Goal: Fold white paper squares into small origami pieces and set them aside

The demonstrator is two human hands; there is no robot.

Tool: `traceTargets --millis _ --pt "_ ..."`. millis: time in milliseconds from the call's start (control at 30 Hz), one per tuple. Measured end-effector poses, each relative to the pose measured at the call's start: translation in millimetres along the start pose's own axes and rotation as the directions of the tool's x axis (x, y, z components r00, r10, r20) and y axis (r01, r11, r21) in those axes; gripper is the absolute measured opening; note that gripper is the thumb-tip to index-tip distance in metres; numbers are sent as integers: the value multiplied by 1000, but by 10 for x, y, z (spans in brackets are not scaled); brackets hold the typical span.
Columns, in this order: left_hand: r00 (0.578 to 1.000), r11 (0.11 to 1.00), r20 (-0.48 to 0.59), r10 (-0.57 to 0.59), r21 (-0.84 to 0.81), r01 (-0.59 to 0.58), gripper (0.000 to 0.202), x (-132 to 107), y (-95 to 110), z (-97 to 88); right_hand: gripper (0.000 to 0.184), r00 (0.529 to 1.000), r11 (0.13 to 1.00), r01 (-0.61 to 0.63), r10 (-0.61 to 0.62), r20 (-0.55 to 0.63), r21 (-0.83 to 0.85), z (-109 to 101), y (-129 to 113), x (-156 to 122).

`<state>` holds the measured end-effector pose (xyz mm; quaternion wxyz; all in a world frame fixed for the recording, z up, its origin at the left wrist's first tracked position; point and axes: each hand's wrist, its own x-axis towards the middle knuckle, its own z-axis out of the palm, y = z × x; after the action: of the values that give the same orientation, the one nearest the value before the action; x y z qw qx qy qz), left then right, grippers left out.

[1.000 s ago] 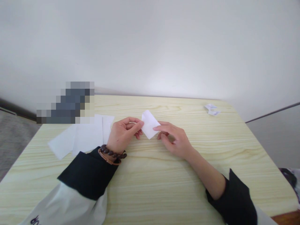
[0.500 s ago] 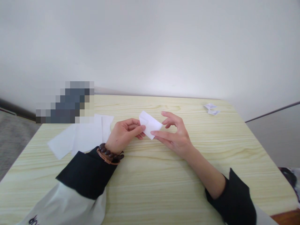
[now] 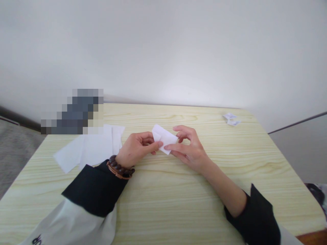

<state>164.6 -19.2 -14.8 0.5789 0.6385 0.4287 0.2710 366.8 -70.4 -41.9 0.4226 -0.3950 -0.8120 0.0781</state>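
A small piece of folded white paper [image 3: 165, 136] is held between my two hands above the table. My left hand [image 3: 136, 146] pinches its left side, with the thumb on top and the other fingers behind it. On the lower right edge, my right hand [image 3: 190, 146] grips the paper between thumb and fingers, its index finger curved above the corner. A fold line crosses the paper's left part. The fingertips under the paper are hidden.
Several white paper sheets [image 3: 95, 149] lie overlapping on the left of the wooden table [image 3: 173, 204]. Small folded paper pieces [image 3: 231, 119] rest at the back right. A blurred-out dark object [image 3: 76, 112] stands at the back left, and a pale wall [image 3: 178, 51] rises behind.
The folded paper has shifted slightly down and right. My left thumb has slid a little further right over it, and my right fingers have curled slightly closer.
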Motion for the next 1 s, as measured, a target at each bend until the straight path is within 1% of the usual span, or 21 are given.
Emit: traceTargets --millis 133,200,333,433,500,567,667,733,833,933,1000 --pt "1000 999 11 11 53 -12 24 -2 -6 17 17 997 1000 26 -27 72 16 -30 5 7" --pt "1000 998 27 8 61 -9 25 -4 -13 20 18 996 1000 26 -27 83 13 -44 3 12" --pt "999 998 42 2 65 -5 27 -12 -16 20 17 999 1000 13 -14 50 25 -36 -12 20" --pt "999 998 37 4 60 -6 24 -17 -13 20 9 996 988 -87 88 0 126 -1 -26 32" --pt "999 999 42 -5 50 3 23 -18 -16 20 5 981 960 -188 192 3 206 14 -31 44" --pt "998 999 60 -19 31 17 23 -15 -29 16 7 957 913 -289 282 68 287 15 -33 56" --pt "994 1000 105 -27 -3 28 25 -11 -63 5 10 915 821 -404 361 182 404 10 -34 65" --pt "991 999 129 -28 -15 30 28 -9 -84 -2 13 886 764 -462 415 205 450 19 -37 63" --pt "990 999 136 -29 -23 33 29 -11 -94 -4 17 854 718 -511 485 186 473 48 -42 54" --pt "994 999 104 -30 -12 31 27 -14 -82 2 18 849 692 -511 500 171 510 69 -45 49" --pt "997 1000 69 -30 8 30 27 -17 -71 10 18 838 656 -523 512 188 545 70 -48 49"
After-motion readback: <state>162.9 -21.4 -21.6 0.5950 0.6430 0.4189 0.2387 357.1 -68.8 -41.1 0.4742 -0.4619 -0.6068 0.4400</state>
